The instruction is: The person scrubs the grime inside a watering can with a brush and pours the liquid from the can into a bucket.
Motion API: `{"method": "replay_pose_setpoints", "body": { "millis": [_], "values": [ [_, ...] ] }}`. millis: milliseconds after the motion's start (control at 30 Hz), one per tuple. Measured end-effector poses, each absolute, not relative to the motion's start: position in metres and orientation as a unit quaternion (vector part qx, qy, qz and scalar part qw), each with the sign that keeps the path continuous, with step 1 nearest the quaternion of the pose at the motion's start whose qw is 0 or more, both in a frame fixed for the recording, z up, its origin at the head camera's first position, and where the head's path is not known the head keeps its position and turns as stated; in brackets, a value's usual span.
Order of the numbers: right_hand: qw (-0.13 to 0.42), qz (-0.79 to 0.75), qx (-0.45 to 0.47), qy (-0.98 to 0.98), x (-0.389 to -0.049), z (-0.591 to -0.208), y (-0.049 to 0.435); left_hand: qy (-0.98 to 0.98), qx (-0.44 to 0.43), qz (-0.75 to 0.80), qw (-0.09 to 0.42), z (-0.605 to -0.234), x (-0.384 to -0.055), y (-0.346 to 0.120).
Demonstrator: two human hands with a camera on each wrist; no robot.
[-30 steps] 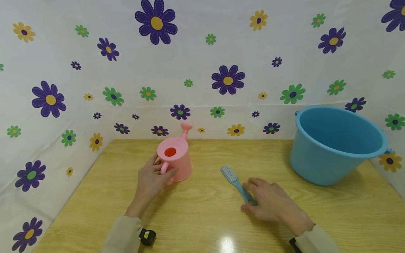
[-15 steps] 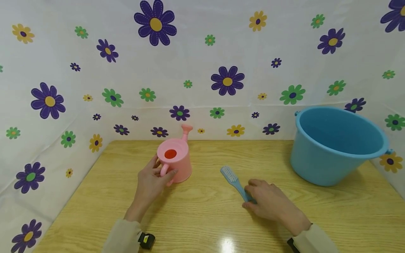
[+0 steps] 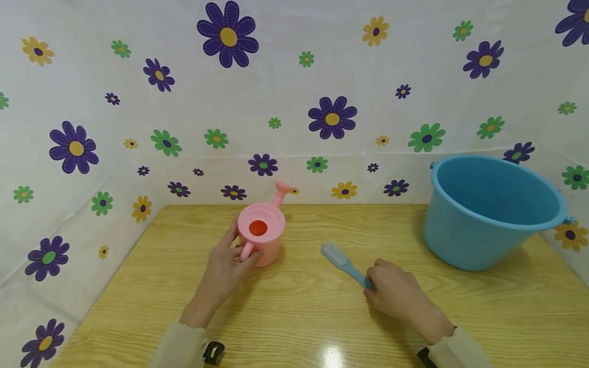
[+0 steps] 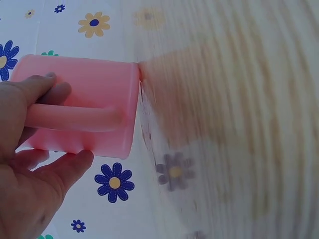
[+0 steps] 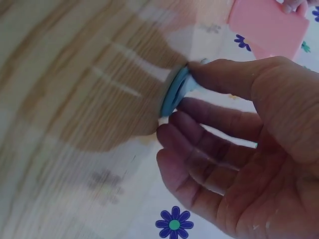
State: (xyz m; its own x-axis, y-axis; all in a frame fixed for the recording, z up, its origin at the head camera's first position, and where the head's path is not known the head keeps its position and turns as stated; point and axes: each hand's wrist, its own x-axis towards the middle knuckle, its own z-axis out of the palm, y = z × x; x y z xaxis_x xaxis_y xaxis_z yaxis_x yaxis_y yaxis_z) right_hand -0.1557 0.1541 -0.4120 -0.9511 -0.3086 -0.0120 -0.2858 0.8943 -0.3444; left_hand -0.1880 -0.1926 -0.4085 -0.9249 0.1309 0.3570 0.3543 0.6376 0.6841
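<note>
A pink toy watering can (image 3: 269,250) with a red opening stands at the left of the table. My left hand (image 3: 224,271) holds its body from behind, thumb on one side and fingers on the other, with the can's handle (image 4: 75,118) between them. In the left wrist view the base looks slightly tilted off the tabletop. A light blue brush (image 3: 353,271) with white bristles lies right of the can, bristles up. Its handle end is pinched between the thumb and fingers of my right hand (image 3: 400,294), and the palm hides part of it.
A large blue bucket (image 3: 469,240) stands upright at the back right, beyond my right hand. The wooden table (image 3: 294,317) meets a white flowered cloth (image 3: 285,82) at the back and sides.
The watering can has shifted slightly right and turned, its spout now pointing more to the right. My right fingers have closed on the brush handle, and the brush has swung slightly.
</note>
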Motion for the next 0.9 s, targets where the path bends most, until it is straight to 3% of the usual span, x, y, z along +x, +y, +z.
{"method": "replay_pose_setpoints", "body": {
  "millis": [400, 900],
  "values": [
    [0.088, -0.221, -0.089, 0.967, -0.158, -0.41, 0.16, -0.905, -0.164, -0.359, 0.159, -0.411, -0.188, -0.195],
    [-0.01, -0.247, -0.129, 0.96, -0.158, -0.414, 0.169, -0.891, -0.173, -0.39, 0.159, -0.412, -0.185, -0.194]
  ]
}}
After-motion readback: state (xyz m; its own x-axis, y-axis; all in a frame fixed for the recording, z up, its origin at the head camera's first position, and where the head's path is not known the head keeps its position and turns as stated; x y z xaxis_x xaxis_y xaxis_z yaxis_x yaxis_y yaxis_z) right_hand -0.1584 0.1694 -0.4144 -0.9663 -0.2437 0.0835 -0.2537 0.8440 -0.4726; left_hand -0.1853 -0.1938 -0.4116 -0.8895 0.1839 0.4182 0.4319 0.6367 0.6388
